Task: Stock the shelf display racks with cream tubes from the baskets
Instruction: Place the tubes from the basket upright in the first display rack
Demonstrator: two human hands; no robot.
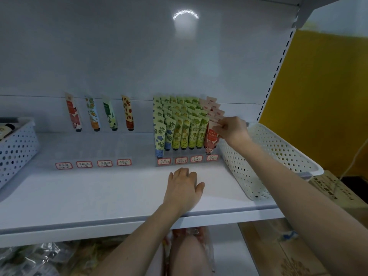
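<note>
A clear display rack [187, 161] at the right of the white shelf [99, 196] is packed with rows of cream tubes: blue-green, yellow and green ones [180, 126], plus pink-red ones in the rightmost lane. My right hand [232, 129] pinches the top of the front pink-red tube [211, 139] in that lane. My left hand [184, 188] rests flat on the shelf in front of the rack, holding nothing. A second clear rack [93, 164] on the left holds a single tube in each of its lanes [99, 114].
A cream perforated basket [274, 156] stands at the shelf's right end, right beside the full rack. A grey-white perforated basket [14, 148] with items sits at the far left. Plastic-wrapped goods [29, 257] and cardboard boxes [328, 190] lie below.
</note>
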